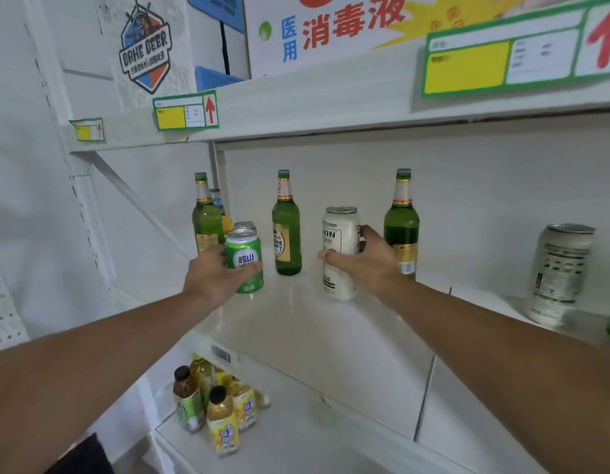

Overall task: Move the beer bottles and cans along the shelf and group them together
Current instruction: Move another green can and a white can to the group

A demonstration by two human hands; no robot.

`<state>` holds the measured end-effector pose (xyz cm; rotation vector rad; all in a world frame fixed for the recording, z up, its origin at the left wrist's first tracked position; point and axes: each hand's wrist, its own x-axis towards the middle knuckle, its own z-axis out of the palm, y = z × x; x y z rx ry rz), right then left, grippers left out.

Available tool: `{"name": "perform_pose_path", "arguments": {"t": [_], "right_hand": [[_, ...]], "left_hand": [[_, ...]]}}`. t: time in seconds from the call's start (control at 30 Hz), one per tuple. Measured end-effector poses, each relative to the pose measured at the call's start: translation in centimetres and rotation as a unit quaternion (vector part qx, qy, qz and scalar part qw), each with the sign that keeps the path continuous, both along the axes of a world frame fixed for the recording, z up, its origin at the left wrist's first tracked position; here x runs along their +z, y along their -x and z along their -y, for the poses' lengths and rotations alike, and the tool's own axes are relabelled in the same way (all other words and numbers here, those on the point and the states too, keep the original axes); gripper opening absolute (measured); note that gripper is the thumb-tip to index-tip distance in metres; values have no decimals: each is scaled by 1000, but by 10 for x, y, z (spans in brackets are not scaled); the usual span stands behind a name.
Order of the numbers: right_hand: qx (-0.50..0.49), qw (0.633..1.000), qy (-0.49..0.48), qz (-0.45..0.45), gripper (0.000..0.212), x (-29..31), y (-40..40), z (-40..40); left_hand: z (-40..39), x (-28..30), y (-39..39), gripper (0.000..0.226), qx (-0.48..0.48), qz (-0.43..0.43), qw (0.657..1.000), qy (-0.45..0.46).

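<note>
White shelf [331,336]: left hand [214,278] fingers clamped on green can [244,260], right hand [368,261] on white can [340,251] (both upright).

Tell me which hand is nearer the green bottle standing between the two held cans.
Left, narrowly. The left hand grips the green can just left of the middle bottle; the right hand holds the white can, slightly farther right.

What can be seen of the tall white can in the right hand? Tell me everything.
The tall white can looks like metal, with a silver top and pull tab, dark lettering ending in "ON" above "BEER", and more small print near its base. It stands upright on the white shelf, between two green bottles. The right hand wraps its middle from the right, thumb across the front. Nothing else touches it.
</note>
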<state>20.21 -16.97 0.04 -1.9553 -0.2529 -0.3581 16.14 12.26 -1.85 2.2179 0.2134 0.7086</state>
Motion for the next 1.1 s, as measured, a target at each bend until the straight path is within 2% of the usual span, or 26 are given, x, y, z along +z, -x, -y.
{"name": "perform_pose_path", "arguments": {"t": [0.13,0.27,0.53,0.7,0.9,1.1], "right_hand": [[18,999,-26,-6,64,1,35,12],[14,999,-42,-10,64,7,77,29],[-89,996,-27,-4,61,10,160,78],[-139,984,-109,-1,58,-10,216,108],[-206,970,-125,8,60,-24,291,175],[-261,963,-65,10,58,-20,350,252]], "left_hand": [[14,6,31,37,-23,-7,1000,-7],[34,12,54,40,-75,9,997,-9],[71,-2,85,63,-181,13,983,29],[104,-20,108,75,-236,-15,965,113],[175,-31,139,48,-288,-38,954,67],[249,-19,167,51,-369,-36,925,78]]}}
